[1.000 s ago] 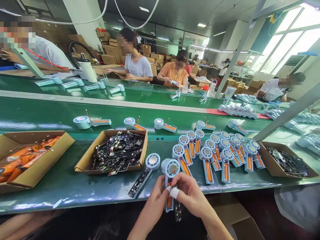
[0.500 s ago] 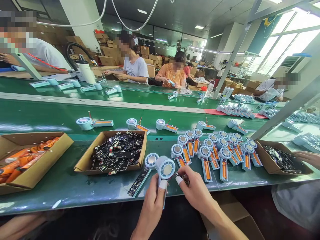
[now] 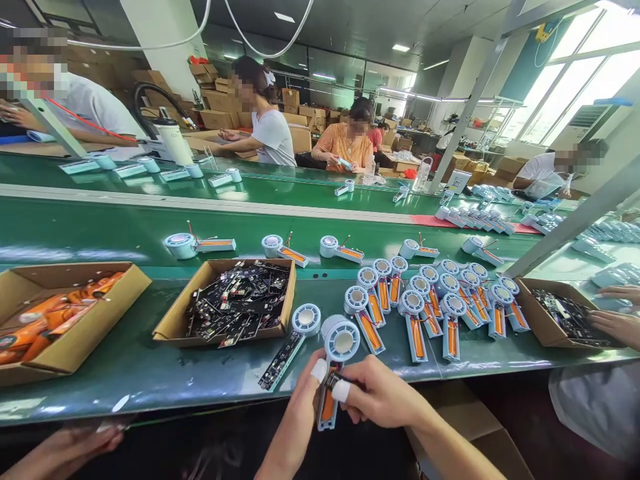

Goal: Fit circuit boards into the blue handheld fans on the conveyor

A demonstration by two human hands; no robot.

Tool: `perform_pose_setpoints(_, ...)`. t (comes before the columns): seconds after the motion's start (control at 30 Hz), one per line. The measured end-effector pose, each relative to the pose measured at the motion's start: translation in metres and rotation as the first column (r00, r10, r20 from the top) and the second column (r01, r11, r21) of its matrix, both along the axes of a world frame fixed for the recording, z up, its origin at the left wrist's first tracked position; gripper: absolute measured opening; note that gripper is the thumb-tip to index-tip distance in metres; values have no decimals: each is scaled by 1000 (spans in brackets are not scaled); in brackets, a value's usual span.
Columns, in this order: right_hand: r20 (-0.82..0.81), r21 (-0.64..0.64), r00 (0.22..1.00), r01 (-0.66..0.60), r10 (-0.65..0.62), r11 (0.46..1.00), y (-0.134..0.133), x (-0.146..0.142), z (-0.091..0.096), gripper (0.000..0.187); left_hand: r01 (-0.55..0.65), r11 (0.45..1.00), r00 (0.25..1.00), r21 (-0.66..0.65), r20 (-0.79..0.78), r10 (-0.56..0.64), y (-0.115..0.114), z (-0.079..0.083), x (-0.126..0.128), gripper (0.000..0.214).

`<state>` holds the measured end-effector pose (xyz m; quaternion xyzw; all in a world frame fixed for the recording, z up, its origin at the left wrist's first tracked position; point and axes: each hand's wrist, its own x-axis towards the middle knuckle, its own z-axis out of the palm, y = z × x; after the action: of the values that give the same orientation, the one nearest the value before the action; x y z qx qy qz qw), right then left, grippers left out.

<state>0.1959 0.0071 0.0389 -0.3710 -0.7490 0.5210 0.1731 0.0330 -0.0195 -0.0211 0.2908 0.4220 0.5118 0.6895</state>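
My left hand [image 3: 296, 407] is wrapped round the handle of a light blue handheld fan [image 3: 342, 339], its round head facing up towards me. The handle lies open, showing an orange battery [image 3: 328, 408] inside. Thumb and fingers of my right hand [image 3: 383, 392] pinch a small dark piece [image 3: 331, 379] against the upper handle; its kind is partly hidden. Both thumbs wear white covers. Just left of my hands lies another fan [image 3: 306, 320] with a black circuit board [image 3: 281, 362] along its handle.
A cardboard box of circuit boards [image 3: 170, 331] stands left of centre, one of orange batteries [image 3: 100, 333] farther left. Several open fans [image 3: 412, 303] lie to the right, beside another board box [image 3: 543, 333] where a co-worker's hand [image 3: 617, 323] reaches in. More fans [image 3: 181, 245] lie on the green belt.
My right hand has moved left and down onto the fan's handle with the dark piece. The fan is turned so its open handle and battery show. Fans on the belt have shifted right.
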Motion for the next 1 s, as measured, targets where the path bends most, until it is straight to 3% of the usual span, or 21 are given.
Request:
perform_pose_setpoints(0.1,-200,-190,950,201,-239,961,-6,-8,-24,62,-29,999,999,-43,38,30,-5,-14,-1,57)
perform_pose_setpoints(0.23,-296,-316,872,297,-391,901,-13,-18,-34,65,-81,997,979,5,-188,80,-10,-28,1,67)
perform_pose_setpoints(0.4,-326,-346,786,418,-525,840,-24,-21,-31,58,-103,989,888,104,-438,138,-7,-17,10,50)
perform_pose_setpoints(0.5,-352,-222,747,519,-564,826,-38,-21,-35,41,-195,977,832,85,-513,211,-1,-6,12,42)
perform_pose_setpoints(0.57,-328,-115,756,563,-566,819,-45,-21,-42,41,-206,975,822,80,-526,217,2,0,12,41)
perform_pose_setpoints(0.73,-224,219,753,657,-618,721,-45,-22,-61,38,-115,991,890,76,-436,136,2,3,16,47)
perform_pose_setpoints(0.83,-58,457,788,566,-612,686,-42,-26,-60,46,-124,989,874,85,-462,150,0,1,24,62)
perform_pose_setpoints(0.9,127,562,799,431,-588,707,-41,-28,-54,53,-134,986,856,95,-489,164,-1,1,29,67)
perform_pose_setpoints(1.0,385,627,755,208,-530,751,-41,-27,-45,62,-132,986,855,102,-492,165,1,1,33,66)
